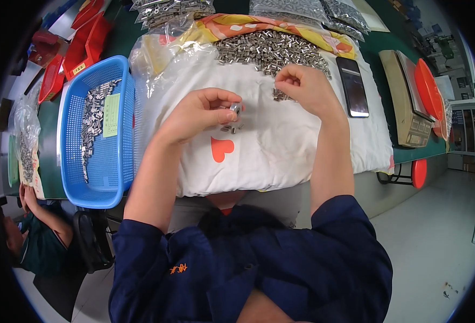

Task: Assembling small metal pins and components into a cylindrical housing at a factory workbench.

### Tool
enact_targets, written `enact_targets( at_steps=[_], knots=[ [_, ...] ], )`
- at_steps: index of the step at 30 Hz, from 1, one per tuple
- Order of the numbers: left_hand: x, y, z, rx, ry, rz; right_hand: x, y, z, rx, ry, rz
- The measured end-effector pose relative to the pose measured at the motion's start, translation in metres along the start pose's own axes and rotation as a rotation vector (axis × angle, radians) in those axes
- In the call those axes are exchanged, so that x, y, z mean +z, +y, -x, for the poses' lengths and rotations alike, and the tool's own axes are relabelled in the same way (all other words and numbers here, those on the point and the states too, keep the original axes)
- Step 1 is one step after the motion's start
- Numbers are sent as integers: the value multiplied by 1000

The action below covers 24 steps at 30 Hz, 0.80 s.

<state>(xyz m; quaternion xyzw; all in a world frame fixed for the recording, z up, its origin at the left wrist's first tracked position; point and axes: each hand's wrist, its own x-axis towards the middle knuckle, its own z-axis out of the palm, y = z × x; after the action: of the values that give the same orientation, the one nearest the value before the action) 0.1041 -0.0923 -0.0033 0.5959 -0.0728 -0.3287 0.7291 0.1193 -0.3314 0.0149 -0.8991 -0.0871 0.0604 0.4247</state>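
Note:
My left hand [202, 113] pinches a round metal ring-like piece [236, 109] between thumb and fingers, above a white cloth [269, 153]. Below those fingertips, several small metal cylinders [233, 129] lie on the cloth. My right hand [307, 89] is closed, thumb against fingers, over a small group of cylinders [280, 95]; whatever is in its fingertips is hidden. Beyond both hands spreads a large pile of the same silvery cylinders [269, 48].
A blue basket [123, 185] with metal cylinders and a green slip stands left. A phone [353, 89] lies at the right, near a beige boxy device [404, 134]. Bags of metal parts [291, 9] line the back. At far left, another person's hands [28, 196] touch the table.

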Motion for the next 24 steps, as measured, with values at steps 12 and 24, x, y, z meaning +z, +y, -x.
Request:
enact_targets(
  at_steps=[12,24],
  knots=[
    [-6,0,1,-36,-144,-70,18,9,0,-151,-6,501],
    [-2,-7,-7,91,119,166,41,-19,-1,-56,-79,-420]
  ],
)
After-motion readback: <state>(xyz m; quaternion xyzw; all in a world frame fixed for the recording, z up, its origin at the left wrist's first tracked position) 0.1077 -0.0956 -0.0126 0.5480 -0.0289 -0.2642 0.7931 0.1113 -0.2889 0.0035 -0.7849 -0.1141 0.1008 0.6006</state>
